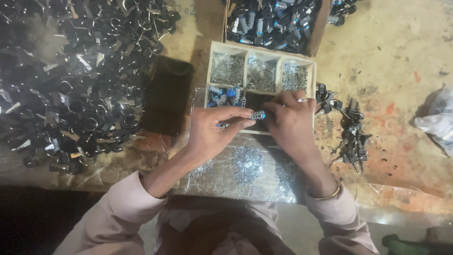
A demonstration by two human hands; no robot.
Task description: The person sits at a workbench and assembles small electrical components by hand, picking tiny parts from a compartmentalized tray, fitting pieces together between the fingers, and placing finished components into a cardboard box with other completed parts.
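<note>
At frame centre, the left hand (213, 128) and right hand (289, 118) together pinch a small blue-tipped metal cylinder (258, 114) over the compartmented wooden tray (245, 53) (upper compartments hold small metal parts). A heap of black keys (71, 80) fills the upper left.

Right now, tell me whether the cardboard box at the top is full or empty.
Full, or nearly: the cardboard box has dark and blue-tipped small parts piled close to its rim. How deep the pile goes cannot be told.
</note>
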